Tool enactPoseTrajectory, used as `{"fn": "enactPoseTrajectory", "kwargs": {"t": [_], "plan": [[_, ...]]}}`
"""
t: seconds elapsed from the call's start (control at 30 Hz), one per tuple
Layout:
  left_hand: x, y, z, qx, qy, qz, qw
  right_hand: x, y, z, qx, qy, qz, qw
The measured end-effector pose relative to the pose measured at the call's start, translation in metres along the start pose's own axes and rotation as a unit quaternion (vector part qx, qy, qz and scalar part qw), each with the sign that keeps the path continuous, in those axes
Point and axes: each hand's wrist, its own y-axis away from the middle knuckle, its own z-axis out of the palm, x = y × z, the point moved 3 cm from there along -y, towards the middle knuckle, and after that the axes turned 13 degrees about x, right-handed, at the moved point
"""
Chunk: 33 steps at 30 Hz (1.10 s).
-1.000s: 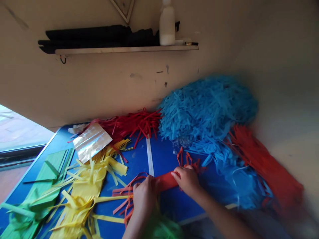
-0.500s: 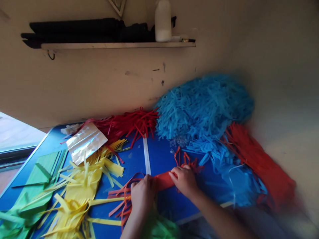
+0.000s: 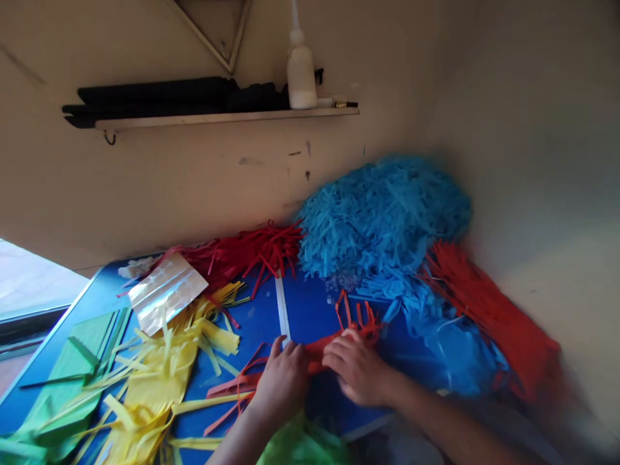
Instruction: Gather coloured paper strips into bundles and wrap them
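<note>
A length of red-orange fringed tissue paper (image 3: pixel 316 360) lies across the front middle of the blue table, its cut strips fanning out at both ends. Curled over its left part is my left hand (image 3: pixel 285 374), closed on the paper, the thumb side hidden. My right hand (image 3: pixel 356 367) grips the right part, fingers bent over the top edge and close to the left hand. Loose red strands stick up behind the right hand. Under my left wrist shows some green tissue paper (image 3: pixel 303 442).
Yellow fringed paper (image 3: pixel 165 371) and green sheets (image 3: pixel 77 368) lie left. A shiny card (image 3: pixel 167 292), dark red fringe (image 3: pixel 242 248), a large blue fringed heap (image 3: pixel 382 216) and red fringe (image 3: pixel 498 316) stand around the back and right. A shelf (image 3: pixel 227 118) holds a white bottle (image 3: pixel 301 74).
My right hand has turned and its fingers now curl over the paper, nearer the left hand. The flat red stretch between the hands has become bunched and shorter. The view has tilted up slightly.
</note>
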Motion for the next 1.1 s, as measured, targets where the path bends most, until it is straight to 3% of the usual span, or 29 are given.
{"fn": "enactPoseTrajectory", "kwargs": {"t": [0.07,0.23,0.4,0.6,0.77,1.1], "plan": [[0.005,0.002,-0.004,-0.012,-0.006,-0.005,1.0,0.004,-0.001,0.007,-0.035,-0.012,0.017,0.999],[0.008,0.007,-0.002,0.018,-0.031,-0.031,0.999,0.022,-0.006,0.01,-0.018,-0.032,0.118,0.992],[-0.013,0.016,0.002,0.084,0.02,-0.075,0.993,0.026,-0.004,0.005,-0.015,-0.033,0.098,0.995],[-0.034,0.024,0.002,0.096,0.073,-0.108,0.987,0.037,-0.005,0.005,-0.013,-0.017,0.163,0.986],[-0.033,0.015,0.009,0.103,0.034,-0.16,0.981,0.038,-0.016,0.014,0.001,0.058,0.22,0.974],[-0.029,0.006,0.014,0.09,-0.024,-0.202,0.975,0.04,-0.02,0.022,0.003,0.08,0.225,0.971]]}}
